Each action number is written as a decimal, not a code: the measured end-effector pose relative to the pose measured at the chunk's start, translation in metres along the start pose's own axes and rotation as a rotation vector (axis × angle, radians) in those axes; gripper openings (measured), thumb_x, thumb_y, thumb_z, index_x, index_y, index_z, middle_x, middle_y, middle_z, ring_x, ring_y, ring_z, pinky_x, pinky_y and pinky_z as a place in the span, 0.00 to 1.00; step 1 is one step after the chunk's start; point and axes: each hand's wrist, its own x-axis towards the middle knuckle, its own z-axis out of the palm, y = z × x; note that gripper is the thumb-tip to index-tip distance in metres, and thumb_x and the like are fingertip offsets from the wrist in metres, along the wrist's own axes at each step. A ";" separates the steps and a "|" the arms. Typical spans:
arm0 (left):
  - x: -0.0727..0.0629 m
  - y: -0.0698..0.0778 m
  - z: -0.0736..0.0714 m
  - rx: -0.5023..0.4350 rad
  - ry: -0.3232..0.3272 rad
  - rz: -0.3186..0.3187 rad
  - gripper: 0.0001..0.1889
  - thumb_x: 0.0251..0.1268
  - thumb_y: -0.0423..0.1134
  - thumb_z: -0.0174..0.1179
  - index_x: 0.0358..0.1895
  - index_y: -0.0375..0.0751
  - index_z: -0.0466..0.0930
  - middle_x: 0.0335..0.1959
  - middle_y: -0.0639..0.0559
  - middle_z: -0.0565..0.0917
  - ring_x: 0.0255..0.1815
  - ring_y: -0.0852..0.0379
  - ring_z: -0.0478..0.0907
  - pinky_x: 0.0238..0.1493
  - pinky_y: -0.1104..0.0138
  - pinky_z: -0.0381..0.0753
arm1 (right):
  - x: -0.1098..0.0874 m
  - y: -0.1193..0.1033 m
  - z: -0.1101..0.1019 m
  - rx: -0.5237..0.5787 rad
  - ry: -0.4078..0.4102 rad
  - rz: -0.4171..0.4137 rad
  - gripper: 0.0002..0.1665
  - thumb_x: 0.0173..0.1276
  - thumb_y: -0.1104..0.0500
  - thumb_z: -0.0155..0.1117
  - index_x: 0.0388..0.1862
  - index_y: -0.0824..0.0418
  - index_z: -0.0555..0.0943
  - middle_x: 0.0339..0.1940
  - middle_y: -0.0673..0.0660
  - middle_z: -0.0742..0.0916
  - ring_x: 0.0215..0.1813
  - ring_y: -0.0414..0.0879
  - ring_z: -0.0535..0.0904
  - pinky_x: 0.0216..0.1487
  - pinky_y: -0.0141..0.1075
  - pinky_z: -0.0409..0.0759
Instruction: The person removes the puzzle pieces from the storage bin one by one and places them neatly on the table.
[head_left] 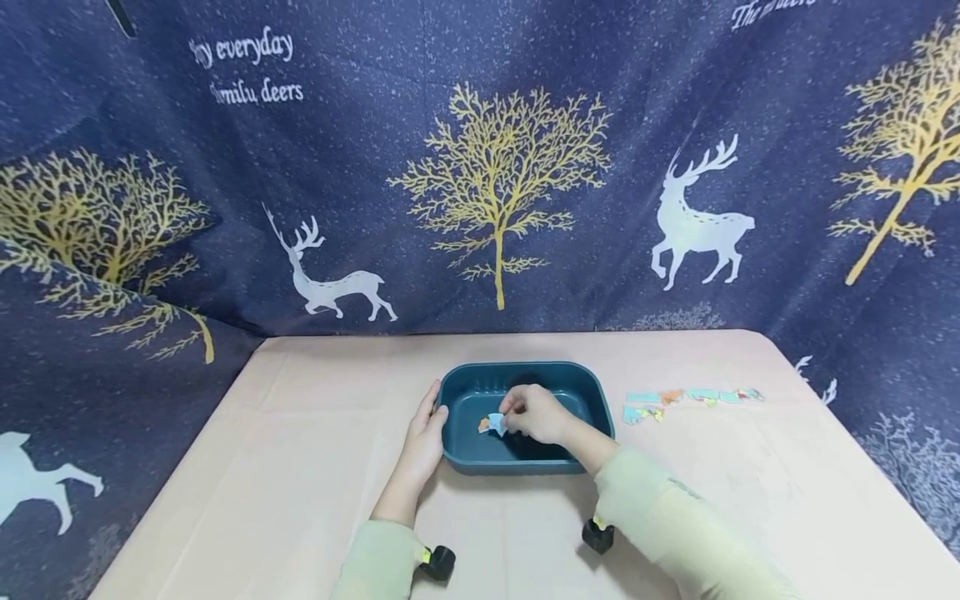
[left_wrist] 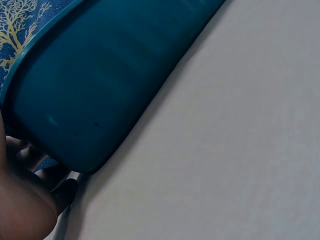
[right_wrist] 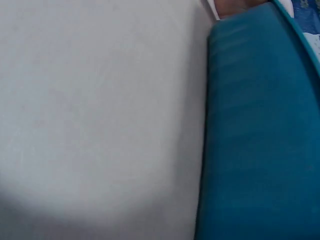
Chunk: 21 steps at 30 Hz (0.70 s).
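Observation:
A dark teal plastic bin point(head_left: 510, 468) stands on the table. My left hand point(head_left: 423, 442) holds its left end, thumb at the rim and fingers along the outer wall. In the left wrist view those fingers point(left_wrist: 30, 155) show beside the bin's end. Inside the bin, my right hand point(head_left: 538, 414) has thumb and fingertips together at the edge of a light-blue jigsaw puzzle piece point(head_left: 496, 423), pinching it. An orange puzzle piece point(head_left: 483, 425) shows just left of it. The right wrist view shows only the bin's outer wall point(right_wrist: 260, 135) and the tabletop.
Right of the bin lies a row of puzzle pieces point(head_left: 705, 396) in light blue, orange and yellow, with a shorter group point(head_left: 642, 414) below it. A pale cloth covers the table point(head_left: 300, 467). Behind hangs a dark blue curtain point(head_left: 420, 50) with deer and trees.

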 end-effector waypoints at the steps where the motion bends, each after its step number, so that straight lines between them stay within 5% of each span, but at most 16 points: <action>1: 0.000 0.000 0.000 0.002 0.002 0.002 0.27 0.77 0.40 0.35 0.76 0.46 0.46 0.78 0.49 0.48 0.78 0.46 0.42 0.76 0.48 0.44 | -0.001 0.000 -0.002 0.027 -0.003 0.004 0.04 0.64 0.67 0.60 0.38 0.66 0.79 0.29 0.55 0.85 0.29 0.44 0.83 0.28 0.34 0.81; 21: 0.000 -0.001 0.001 -0.013 0.002 -0.003 0.27 0.78 0.43 0.34 0.76 0.49 0.45 0.78 0.50 0.47 0.78 0.47 0.41 0.77 0.50 0.43 | -0.031 0.015 -0.050 0.113 0.073 -0.086 0.12 0.67 0.62 0.60 0.47 0.66 0.80 0.39 0.60 0.86 0.36 0.51 0.85 0.32 0.47 0.85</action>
